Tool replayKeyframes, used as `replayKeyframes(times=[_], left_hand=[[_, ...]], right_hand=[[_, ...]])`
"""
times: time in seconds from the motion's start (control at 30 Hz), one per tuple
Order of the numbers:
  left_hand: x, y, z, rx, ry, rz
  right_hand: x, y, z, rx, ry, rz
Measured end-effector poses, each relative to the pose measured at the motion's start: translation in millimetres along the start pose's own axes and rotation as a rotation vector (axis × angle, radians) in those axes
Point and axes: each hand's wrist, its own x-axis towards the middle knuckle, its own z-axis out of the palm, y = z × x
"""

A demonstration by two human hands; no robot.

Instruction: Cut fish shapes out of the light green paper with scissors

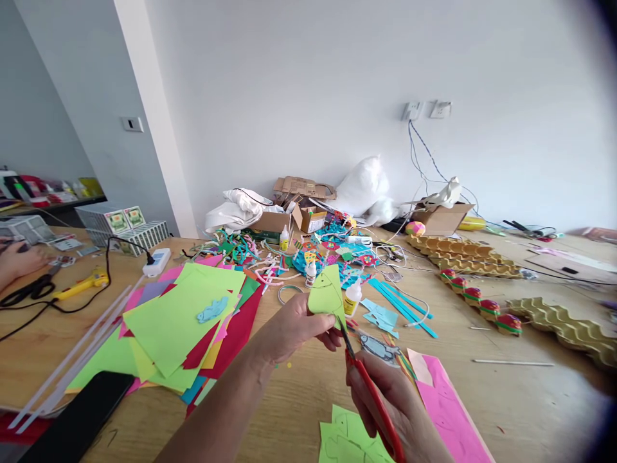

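My left hand pinches a small piece of light green paper with pencil lines drawn on it, held up above the table. Red-handled scissors are gripped in my right hand, and their blades meet the lower right edge of that paper. Below my hands lie more green paper pieces with drawn outlines. Pink paper with drawn lines is to the right of my right hand. Just beyond it rests a pale blue-grey paper cutout with dark outlines.
A stack of coloured paper topped by a blue cutout spreads at left, beside a black phone. Glue bottles and a craft pile stand ahead. Egg cartons line the right. Another person's hand shows at far left.
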Motion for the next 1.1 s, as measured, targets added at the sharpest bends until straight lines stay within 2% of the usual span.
replayKeyframes(times=[0.63, 0.87, 1.1], left_hand=[[1.5, -0.2, -1.6, 0.045, -0.003, 0.007], [0.8, 0.0, -2.9, 0.041, -0.023, -0.003], [0.3, 0.9, -3.8, 0.049, -0.064, -0.003]], right_hand=[[-0.8, -4.8, 2.7, -0.009, 0.051, 0.004], [-1.3, -7.0, -0.5, -0.006, -0.050, -0.030], [-0.7, -6.7, -0.9, 0.016, -0.043, -0.011]])
